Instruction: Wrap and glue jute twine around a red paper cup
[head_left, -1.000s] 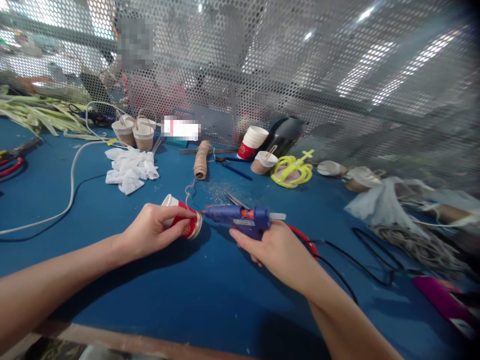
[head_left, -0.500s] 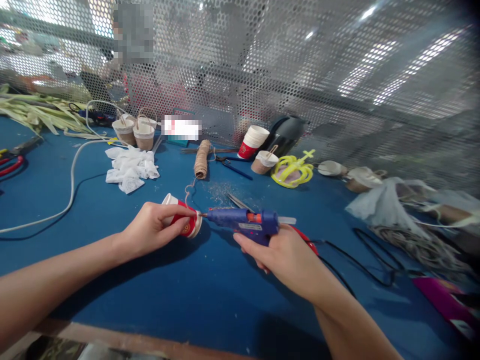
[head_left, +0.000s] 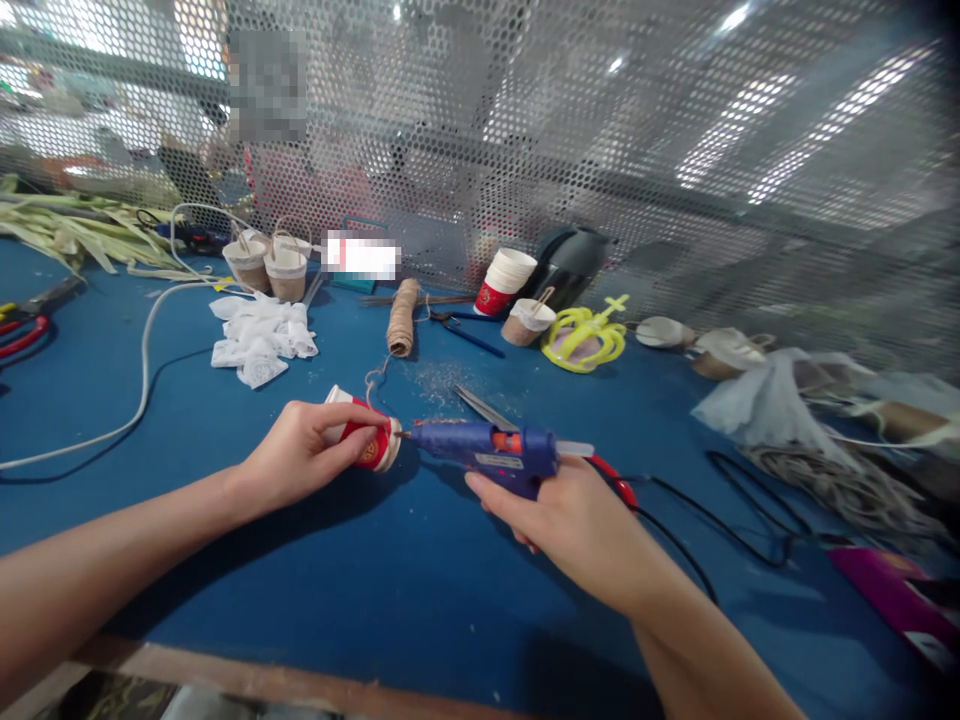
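Note:
My left hand (head_left: 311, 450) grips a red and white paper cup (head_left: 373, 446) lying on its side, its rim end turned left. A blue glue gun (head_left: 480, 450) is in my right hand (head_left: 559, 510), with a clear glue stick (head_left: 575, 449) poking out of its back. The gun's metal nozzle (head_left: 405, 434) meets the cup's right end or sits very near it; which, I cannot tell. From a roll of twine (head_left: 403, 318) behind, a loose strand runs down to the cup. Scissors (head_left: 480, 405) with red handles lie partly hidden behind the gun.
White lace (head_left: 262, 335) and wrapped cups (head_left: 287, 272) stand at the left back. Blue-handled pliers (head_left: 472, 335), stacked paper cups (head_left: 507, 282) and a yellow crown (head_left: 585, 338) lie farther back, before a perforated metal screen (head_left: 450, 130). A white cable (head_left: 146, 350) crosses the left side.
Almost nothing differs. The cup has rolled or shifted slightly in my left hand, and the glue gun's tip stays at its end.

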